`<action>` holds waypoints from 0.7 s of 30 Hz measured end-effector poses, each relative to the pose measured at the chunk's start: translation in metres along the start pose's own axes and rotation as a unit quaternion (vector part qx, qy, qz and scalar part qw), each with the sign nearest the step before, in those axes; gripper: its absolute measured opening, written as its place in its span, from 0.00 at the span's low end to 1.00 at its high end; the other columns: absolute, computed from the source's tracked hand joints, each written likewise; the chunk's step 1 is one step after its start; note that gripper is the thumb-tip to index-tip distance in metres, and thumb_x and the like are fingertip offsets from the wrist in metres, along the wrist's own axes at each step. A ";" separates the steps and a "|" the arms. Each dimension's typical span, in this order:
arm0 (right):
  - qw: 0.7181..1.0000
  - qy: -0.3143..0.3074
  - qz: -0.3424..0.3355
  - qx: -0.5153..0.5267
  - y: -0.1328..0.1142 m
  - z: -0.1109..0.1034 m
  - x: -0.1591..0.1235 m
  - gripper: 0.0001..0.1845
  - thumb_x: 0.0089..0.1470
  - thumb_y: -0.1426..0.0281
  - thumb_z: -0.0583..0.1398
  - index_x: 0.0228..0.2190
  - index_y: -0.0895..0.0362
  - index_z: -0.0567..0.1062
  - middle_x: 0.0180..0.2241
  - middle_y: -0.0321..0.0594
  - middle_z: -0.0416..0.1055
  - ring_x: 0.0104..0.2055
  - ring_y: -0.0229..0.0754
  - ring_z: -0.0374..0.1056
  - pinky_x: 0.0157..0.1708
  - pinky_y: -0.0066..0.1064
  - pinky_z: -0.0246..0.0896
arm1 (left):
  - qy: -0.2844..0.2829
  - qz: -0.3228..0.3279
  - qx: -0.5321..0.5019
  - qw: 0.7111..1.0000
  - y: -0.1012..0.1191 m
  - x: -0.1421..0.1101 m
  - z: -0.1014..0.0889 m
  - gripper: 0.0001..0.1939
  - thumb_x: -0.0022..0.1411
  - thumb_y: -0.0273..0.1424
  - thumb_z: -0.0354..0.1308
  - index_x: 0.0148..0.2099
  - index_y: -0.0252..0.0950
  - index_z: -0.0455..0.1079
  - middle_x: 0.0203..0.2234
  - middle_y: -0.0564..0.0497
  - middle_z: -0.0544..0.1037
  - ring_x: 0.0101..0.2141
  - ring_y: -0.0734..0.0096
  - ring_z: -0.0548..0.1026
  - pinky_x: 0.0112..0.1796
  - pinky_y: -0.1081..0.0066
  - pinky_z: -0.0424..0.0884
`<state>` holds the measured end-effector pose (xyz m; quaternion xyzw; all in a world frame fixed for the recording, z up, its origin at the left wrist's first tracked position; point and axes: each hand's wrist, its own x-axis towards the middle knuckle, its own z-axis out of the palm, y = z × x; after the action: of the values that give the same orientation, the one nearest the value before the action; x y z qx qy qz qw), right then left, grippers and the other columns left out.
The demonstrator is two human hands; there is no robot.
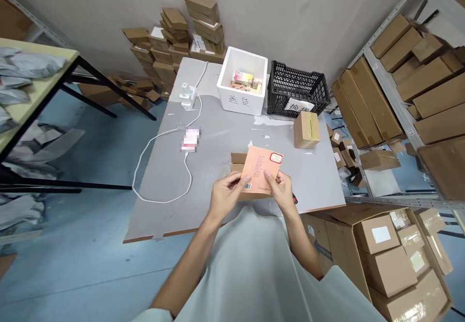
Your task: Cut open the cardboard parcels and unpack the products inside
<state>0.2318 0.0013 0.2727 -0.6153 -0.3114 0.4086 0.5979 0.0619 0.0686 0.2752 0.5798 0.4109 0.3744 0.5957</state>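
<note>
Between my two hands is an orange-pink booklet with small printed text, a red-edged label in its upper right corner and a barcode at lower left. My left hand pinches its lower left edge, thumb on the face. On the right side my right hand grips it the same way. Beneath the booklet, partly covered by it, lies a brown cardboard box on the grey table. A red and black object, mostly hidden, sits beside my right wrist.
A white foam box with small packets and a black plastic crate stand along the table's back. A taped carton is at right. A white cable runs to a blurred device. Cartons fill the shelf at right.
</note>
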 end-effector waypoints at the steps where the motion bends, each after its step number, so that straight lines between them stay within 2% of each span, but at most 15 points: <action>1: 1.000 -0.003 0.004 0.002 0.002 0.000 0.002 0.32 0.57 0.39 0.72 0.38 0.56 0.86 0.38 0.46 0.87 0.40 0.53 0.83 0.42 0.40 0.80 | 0.010 0.002 -0.003 1.000 -0.001 -0.001 0.003 0.25 0.67 0.55 0.71 0.40 0.37 0.87 0.35 0.47 0.84 0.37 0.63 0.80 0.39 0.68 0.77; 3: 1.000 0.007 -0.003 -0.002 0.003 -0.003 0.003 0.33 0.60 0.39 0.71 0.46 0.56 0.86 0.45 0.50 0.88 0.48 0.57 0.85 0.48 0.45 0.82 | 0.034 0.013 0.003 0.999 -0.003 -0.001 0.007 0.24 0.68 0.55 0.71 0.40 0.37 0.87 0.35 0.47 0.84 0.37 0.63 0.80 0.39 0.69 0.78; 6: 0.993 0.088 -0.063 -0.055 0.001 -0.007 -0.004 0.34 0.66 0.43 0.68 0.60 0.55 0.82 0.64 0.56 0.80 0.67 0.59 0.77 0.63 0.51 0.78 | 0.097 0.053 0.049 0.993 -0.007 0.001 0.008 0.21 0.70 0.52 0.70 0.38 0.38 0.86 0.34 0.48 0.83 0.35 0.66 0.79 0.36 0.70 0.76; 7: 0.988 0.107 -0.079 -0.074 0.001 -0.007 -0.008 0.33 0.68 0.44 0.66 0.62 0.54 0.81 0.69 0.56 0.77 0.70 0.58 0.74 0.67 0.52 0.75 | 0.122 0.071 0.069 0.988 -0.007 0.002 0.008 0.20 0.71 0.49 0.69 0.38 0.38 0.87 0.34 0.49 0.83 0.34 0.67 0.78 0.35 0.71 0.76; 9: 0.989 0.092 -0.082 -0.082 0.001 -0.002 -0.017 0.31 0.70 0.46 0.65 0.64 0.52 0.81 0.70 0.54 0.75 0.72 0.58 0.73 0.68 0.52 0.75 | 0.157 0.109 0.104 0.976 -0.007 0.002 0.011 0.15 0.73 0.44 0.69 0.40 0.39 0.88 0.34 0.50 0.83 0.33 0.69 0.79 0.34 0.72 0.75; 11: 0.997 0.035 -0.060 -0.046 0.003 0.009 -0.026 0.31 0.69 0.46 0.66 0.63 0.51 0.81 0.66 0.52 0.80 0.66 0.57 0.78 0.63 0.49 0.79 | 0.157 0.155 0.121 0.968 -0.007 -0.001 0.018 0.11 0.75 0.39 0.68 0.46 0.40 0.89 0.36 0.50 0.84 0.34 0.70 0.80 0.36 0.71 0.77; 13: 0.999 0.006 -0.049 -0.010 0.006 0.019 -0.030 0.31 0.66 0.46 0.69 0.60 0.52 0.82 0.59 0.51 0.84 0.58 0.55 0.82 0.57 0.44 0.81 | 0.127 0.210 0.125 0.961 -0.007 -0.007 0.028 0.09 0.75 0.35 0.68 0.51 0.41 0.89 0.40 0.48 0.86 0.37 0.68 0.83 0.39 0.70 0.80; 15: 0.998 0.029 -0.051 -0.005 0.006 0.025 -0.030 0.27 0.64 0.45 0.71 0.49 0.54 0.83 0.45 0.46 0.86 0.46 0.49 0.82 0.48 0.38 0.81 | 0.090 0.264 0.136 0.951 -0.007 -0.015 0.039 0.09 0.75 0.32 0.68 0.53 0.42 0.88 0.44 0.47 0.87 0.41 0.66 0.85 0.43 0.67 0.82; 17: 0.996 0.069 -0.056 -0.015 0.005 0.021 -0.026 0.26 0.64 0.43 0.69 0.35 0.54 0.80 0.31 0.38 0.80 0.34 0.43 0.75 0.37 0.33 0.75 | 0.055 0.304 0.151 0.939 -0.006 -0.020 0.046 0.10 0.76 0.29 0.66 0.53 0.44 0.88 0.44 0.47 0.87 0.43 0.65 0.85 0.46 0.65 0.83; 19: 0.995 0.086 -0.054 -0.015 0.001 0.011 -0.019 0.30 0.65 0.41 0.67 0.30 0.54 0.76 0.27 0.35 0.74 0.31 0.41 0.69 0.32 0.31 0.70 | 0.035 0.314 0.156 0.936 -0.007 -0.020 0.046 0.11 0.76 0.28 0.65 0.52 0.45 0.87 0.45 0.48 0.87 0.45 0.64 0.85 0.49 0.64 0.83; 21: 0.996 0.073 -0.046 -0.006 -0.003 -0.001 -0.013 0.31 0.64 0.38 0.67 0.31 0.54 0.78 0.28 0.36 0.75 0.32 0.41 0.69 0.33 0.31 0.70 | 0.058 0.277 0.152 0.947 -0.008 -0.014 0.038 0.10 0.77 0.32 0.66 0.55 0.44 0.86 0.47 0.47 0.86 0.46 0.63 0.85 0.50 0.63 0.83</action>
<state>0.2271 -0.0103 0.2770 -0.6322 -0.2974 0.3331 0.6332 0.0911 0.0404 0.2677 0.7318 0.3198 0.4907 0.3486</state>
